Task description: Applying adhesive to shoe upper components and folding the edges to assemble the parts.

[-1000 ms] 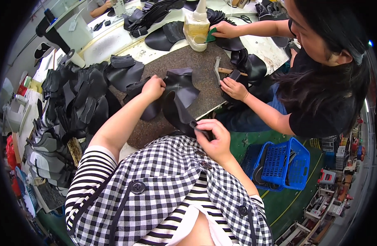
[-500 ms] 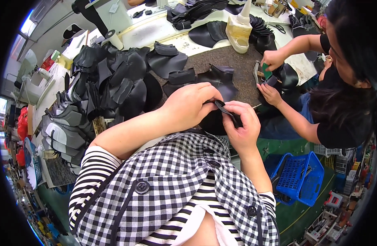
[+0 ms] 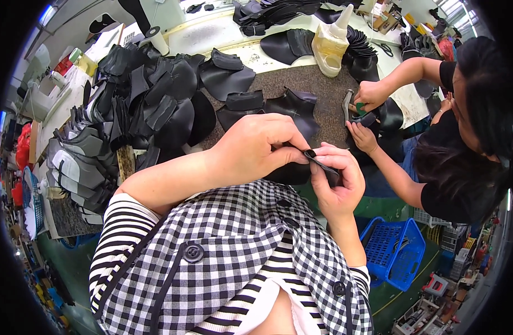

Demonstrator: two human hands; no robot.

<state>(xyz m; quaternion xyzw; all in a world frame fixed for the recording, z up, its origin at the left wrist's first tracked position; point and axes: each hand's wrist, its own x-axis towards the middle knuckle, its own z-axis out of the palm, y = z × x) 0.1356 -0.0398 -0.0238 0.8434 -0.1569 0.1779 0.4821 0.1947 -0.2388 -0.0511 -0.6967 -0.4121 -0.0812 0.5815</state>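
Note:
Close in front of my checked vest, both hands work on a small folded black leather-like piece [image 3: 327, 172]. My left hand [image 3: 259, 144] is closed in a pinch, thumb and forefinger at the piece's upper left end. Wrapped round its other end is my right hand [image 3: 341, 183], thumb against the folded edge. The fingers hide much of its shape. Just beyond my hands, flat black cut pieces [image 3: 294, 110] lie on a brown mat [image 3: 278, 81].
Heaped black pieces [image 3: 172, 114] and stacked grey-black ones [image 3: 80, 167] fill the left. A cream glue bottle [image 3: 330, 47] stands at the mat's far edge. On the right, a co-worker's hands [image 3: 368, 114] hold a metal-headed tool [image 3: 347, 106] near black pieces. A blue basket [image 3: 396, 254] sits below.
The view has tilted slightly. My hands and the black piece have shifted a little right and lower in the picture, grip much the same. The co-worker's upper hand has lowered toward the black work.

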